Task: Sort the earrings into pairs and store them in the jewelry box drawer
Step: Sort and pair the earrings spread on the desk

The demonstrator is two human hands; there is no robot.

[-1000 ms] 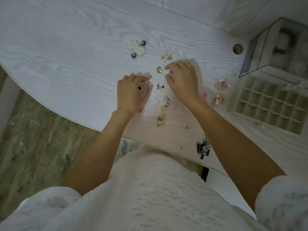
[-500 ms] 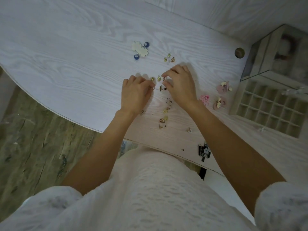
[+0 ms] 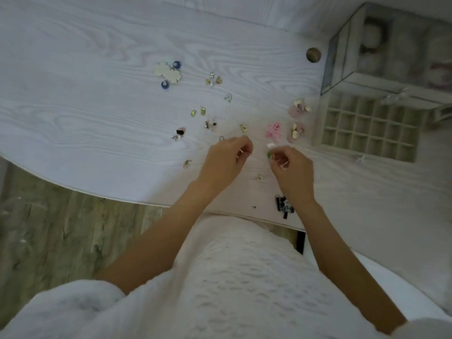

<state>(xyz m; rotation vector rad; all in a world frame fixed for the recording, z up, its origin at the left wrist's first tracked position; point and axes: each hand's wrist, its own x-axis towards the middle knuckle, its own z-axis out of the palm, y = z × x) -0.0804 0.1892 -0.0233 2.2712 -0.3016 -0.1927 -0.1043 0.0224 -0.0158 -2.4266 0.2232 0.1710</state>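
Earrings lie scattered over the pale wood-grain tabletop (image 3: 85, 106), mostly through the middle of the frame. Toward the upper middle sits a cream flower pair with blue beads (image 3: 168, 73), and just right of it a small gold cluster (image 3: 213, 80). Lower down are two little yellow-green studs (image 3: 198, 111), and near the right a pink earring (image 3: 274, 129) beside two pale petal-shaped ones (image 3: 299, 118). At the right edge the jewelry box (image 3: 391, 52) stands with its drawer (image 3: 367, 129) pulled out, a grid of small square compartments facing up. Both hands hover low in the centre, close together but apart. The left hand (image 3: 226, 160) has its fingers curled in, thumb meeting fingertips; it may pinch something tiny, though the blur hides what. The right hand (image 3: 291, 167) pinches a small green earring (image 3: 269, 154) between thumb and forefinger, just below a white piece (image 3: 270, 145) on the tabletop. A black clip-like object (image 3: 283, 206) lies near the tabletop's near edge, by the right wrist. White textured clothing fills the bottom of the frame.
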